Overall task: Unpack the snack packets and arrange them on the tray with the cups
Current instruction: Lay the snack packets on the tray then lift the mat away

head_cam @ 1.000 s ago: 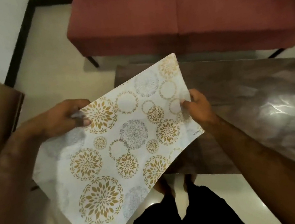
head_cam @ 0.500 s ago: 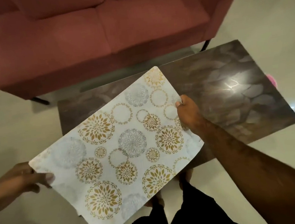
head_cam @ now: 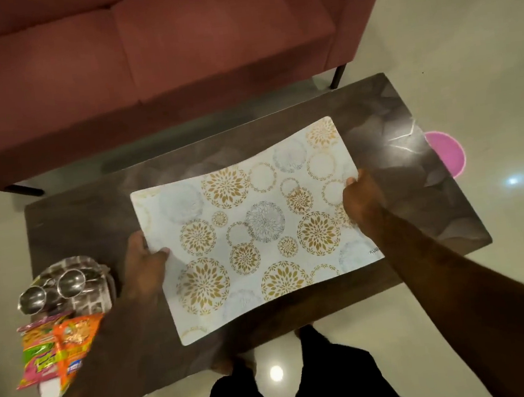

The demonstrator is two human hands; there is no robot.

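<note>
A white rectangular tray (head_cam: 257,228) with gold and grey flower circles lies flat over the dark coffee table (head_cam: 87,224). My left hand (head_cam: 145,260) grips its left short edge and my right hand (head_cam: 361,196) grips its right short edge. At the lower left, two shiny steel cups (head_cam: 52,289) sit on a patterned bag or cloth (head_cam: 84,284). Just below them lie bright snack packets (head_cam: 57,347), orange, pink and green, partly hidden behind my left forearm.
A dark red sofa (head_cam: 140,55) stands behind the table. A pink round object (head_cam: 449,152) sits on the floor past the table's right end. My legs and feet show below the table's near edge on the pale glossy floor.
The tray has come down from a tilted hold in the air to level over the table. My left hand shifted along its left edge. The view swung, revealing cups and packets at left.
</note>
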